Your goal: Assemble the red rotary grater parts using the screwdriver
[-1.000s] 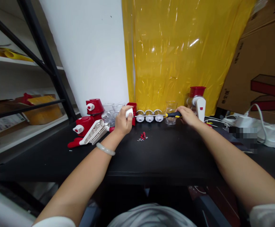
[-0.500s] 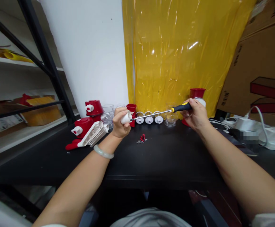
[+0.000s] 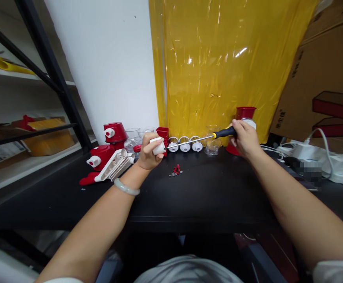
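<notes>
My left hand [image 3: 148, 154] is closed around a small white cylindrical part [image 3: 158, 146], raised above the black table. A red piece [image 3: 137, 148] shows just left of that hand; whether it belongs to the held part I cannot tell. My right hand [image 3: 244, 137] grips the black-and-yellow handle of a long screwdriver [image 3: 224, 132]. Its shaft runs leftward, and the tip meets the open end of the white part. Below, on the table, lies a little heap of red pieces and screws [image 3: 176, 170].
Red-and-white housings [image 3: 102, 156] and white crank arms with red grips [image 3: 112, 167] sit at left. Along the back stand white-and-metal drums [image 3: 184, 144], clear cups [image 3: 213, 146] and a red stand [image 3: 246, 113]. White chargers and cables [image 3: 305, 154] lie at right.
The white part has turned in my left hand, so its open end faces more toward the screwdriver. A red piece now shows beside that hand. My right hand keeps its hold.
</notes>
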{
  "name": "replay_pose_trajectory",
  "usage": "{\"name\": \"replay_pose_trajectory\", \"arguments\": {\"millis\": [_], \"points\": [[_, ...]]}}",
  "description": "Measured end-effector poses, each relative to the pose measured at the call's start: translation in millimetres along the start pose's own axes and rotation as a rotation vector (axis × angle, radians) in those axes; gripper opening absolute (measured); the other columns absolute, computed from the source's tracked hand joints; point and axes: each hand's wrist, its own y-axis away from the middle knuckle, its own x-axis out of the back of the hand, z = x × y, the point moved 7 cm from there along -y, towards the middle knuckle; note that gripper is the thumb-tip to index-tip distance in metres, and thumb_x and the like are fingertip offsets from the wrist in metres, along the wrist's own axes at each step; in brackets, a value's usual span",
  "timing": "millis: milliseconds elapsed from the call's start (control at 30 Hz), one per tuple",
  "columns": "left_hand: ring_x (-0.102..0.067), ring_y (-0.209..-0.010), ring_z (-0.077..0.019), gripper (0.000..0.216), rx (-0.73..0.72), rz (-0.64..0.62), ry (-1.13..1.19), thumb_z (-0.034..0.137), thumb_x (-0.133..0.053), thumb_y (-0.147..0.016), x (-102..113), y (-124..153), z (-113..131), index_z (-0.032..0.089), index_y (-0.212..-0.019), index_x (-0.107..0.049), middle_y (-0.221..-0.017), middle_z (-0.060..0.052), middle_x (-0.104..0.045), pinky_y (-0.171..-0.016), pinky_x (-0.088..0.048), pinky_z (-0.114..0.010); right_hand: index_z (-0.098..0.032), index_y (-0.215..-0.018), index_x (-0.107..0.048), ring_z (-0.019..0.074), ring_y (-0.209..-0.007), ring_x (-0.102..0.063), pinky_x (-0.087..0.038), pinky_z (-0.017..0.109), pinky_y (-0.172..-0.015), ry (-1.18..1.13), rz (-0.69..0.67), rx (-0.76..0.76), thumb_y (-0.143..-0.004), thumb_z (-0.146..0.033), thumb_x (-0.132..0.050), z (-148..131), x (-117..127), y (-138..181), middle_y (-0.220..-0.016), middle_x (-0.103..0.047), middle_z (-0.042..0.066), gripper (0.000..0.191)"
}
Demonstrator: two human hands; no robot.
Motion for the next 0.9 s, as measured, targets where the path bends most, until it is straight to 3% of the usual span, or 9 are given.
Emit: {"name": "replay_pose_trajectory", "arguments": {"millis": [100, 300, 533, 900], "points": [[-0.056, -0.09, -0.021, 0.043, -0.099, -0.044, -0.012, 0.052, -0.044, -0.096, -4, -6, 15, 0.03, -0.133, -0.04, -0.104, -0.008, -0.056, -0.074, -0.05, -0.041, -0.023, -0.069, -0.051, 0.0079, -0.034, -0.038, -0.026, 0.022, -0.03, -0.011, -0.059, -0.081, -0.069, -0.064, -0.073, 8, -3, -2, -0.046, -0.042, -0.006, 0.047], [-0.056, -0.09, -0.023, 0.041, -0.027, -0.054, -0.052, 0.051, -0.039, -0.097, -5, -7, 14, 0.031, -0.133, -0.037, -0.102, -0.009, -0.054, -0.073, -0.05, -0.044, -0.023, -0.073, -0.053, 0.0088, -0.042, -0.046, -0.037, 0.022, -0.038, -0.073, -0.176, -0.162, -0.06, -0.064, -0.079, 18, -10, -1, -0.054, -0.05, -0.005, 0.05], [-0.054, -0.09, -0.0226, 0.038, 0.062, -0.103, -0.052, 0.05, -0.038, -0.097, -10, -3, 0, 0.03, -0.13, -0.038, -0.099, -0.008, -0.054, -0.077, -0.049, -0.044, -0.025, -0.085, -0.06, 0.0112, -0.063, -0.06, -0.052, 0.027, -0.059, -0.159, -0.272, -0.22, -0.059, -0.048, -0.085, 25, -12, 4, -0.08, -0.061, -0.002, 0.043], [-0.054, -0.09, -0.0214, 0.035, 0.085, -0.132, -0.05, 0.043, -0.037, -0.099, -11, -10, 7, 0.025, -0.129, -0.04, -0.101, -0.008, -0.054, -0.078, -0.049, -0.041, -0.027, -0.089, -0.062, 0.0153, -0.076, -0.064, -0.055, 0.03, -0.068, -0.202, -0.331, -0.289, -0.058, -0.039, -0.087, 31, -12, 9, -0.084, -0.065, 0.0, 0.042]]}}
